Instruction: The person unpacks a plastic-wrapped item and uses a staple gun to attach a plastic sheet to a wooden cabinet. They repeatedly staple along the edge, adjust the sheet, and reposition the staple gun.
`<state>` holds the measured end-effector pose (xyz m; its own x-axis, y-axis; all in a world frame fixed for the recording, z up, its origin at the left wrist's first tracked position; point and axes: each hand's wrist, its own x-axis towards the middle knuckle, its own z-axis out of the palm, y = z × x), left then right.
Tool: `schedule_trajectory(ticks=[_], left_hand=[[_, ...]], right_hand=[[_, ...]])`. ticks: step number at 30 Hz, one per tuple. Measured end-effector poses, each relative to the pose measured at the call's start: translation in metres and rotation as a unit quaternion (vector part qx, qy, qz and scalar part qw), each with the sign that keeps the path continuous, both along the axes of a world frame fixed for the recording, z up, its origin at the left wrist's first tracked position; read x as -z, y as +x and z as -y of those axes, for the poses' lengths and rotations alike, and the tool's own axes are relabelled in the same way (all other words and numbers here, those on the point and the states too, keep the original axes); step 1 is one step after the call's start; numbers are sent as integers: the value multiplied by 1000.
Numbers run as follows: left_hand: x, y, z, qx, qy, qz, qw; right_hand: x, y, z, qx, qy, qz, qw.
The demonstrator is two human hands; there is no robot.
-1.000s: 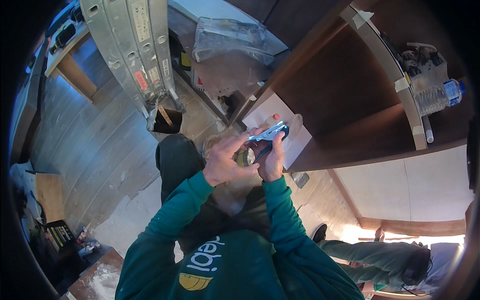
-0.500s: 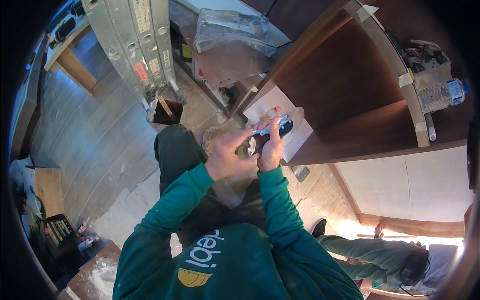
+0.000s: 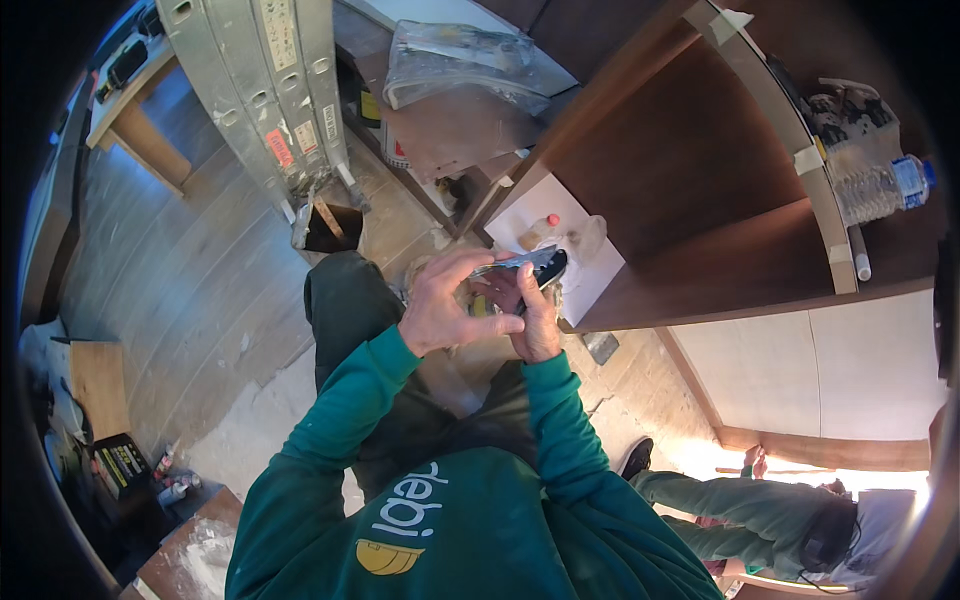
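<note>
In front of my knees, both hands hold one small object (image 3: 551,266), dark with a rounded end and a shiny silver-blue upper part; its exact kind I cannot make out. My right hand (image 3: 537,320) is closed round its dark end, thumb on top. My left hand (image 3: 445,305) curls in from the other side, fingers at the shiny end and thumb stretched toward the right hand. Just beyond lies a white sheet (image 3: 600,275) bearing a bottle with a red cap (image 3: 552,219) and a round translucent piece (image 3: 588,236). Something yellowish below the hands is partly hidden.
A metal ladder (image 3: 265,100) stands ahead on the left, with a dark bucket (image 3: 333,228) at its foot. The brown cabinet (image 3: 690,150) fills the right side; a plastic bottle (image 3: 885,192) rests on it. A co-worker's legs (image 3: 740,510) lie at lower right.
The held object has turned and come slightly lower and nearer; its shiny side shows less blue. The red-capped bottle and round piece are less covered by my hands.
</note>
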<state>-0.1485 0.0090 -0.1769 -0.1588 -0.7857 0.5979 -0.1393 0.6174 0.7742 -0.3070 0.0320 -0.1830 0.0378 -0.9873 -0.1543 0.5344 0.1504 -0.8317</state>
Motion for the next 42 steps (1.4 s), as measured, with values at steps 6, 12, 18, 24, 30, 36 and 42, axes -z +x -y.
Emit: schedule_trajectory(ticks=[6, 12, 18, 24, 30, 36, 42], left_hand=[[1, 18, 4, -116, 217, -111, 963], [1, 26, 8, -140, 201, -125, 961], [9, 18, 22, -118, 251, -175, 945], [24, 26, 64, -97, 253, -220, 937], [4, 51, 156, -142, 195, -105, 965], [-4, 66, 270, -310, 16, 199, 930], [36, 87, 309, -345, 199, 155, 904]], right_hand=[[14, -28, -17, 32, 60, -65, 996], [63, -61, -57, 69, 129, -110, 983], [45, -48, -44, 27, 151, -186, 971], [34, -39, -6, -26, 162, -176, 971], [24, -38, 7, 4, 112, -252, 961], [32, -44, -24, 48, 91, -242, 965], [54, -74, -65, 118, 174, -139, 968]])
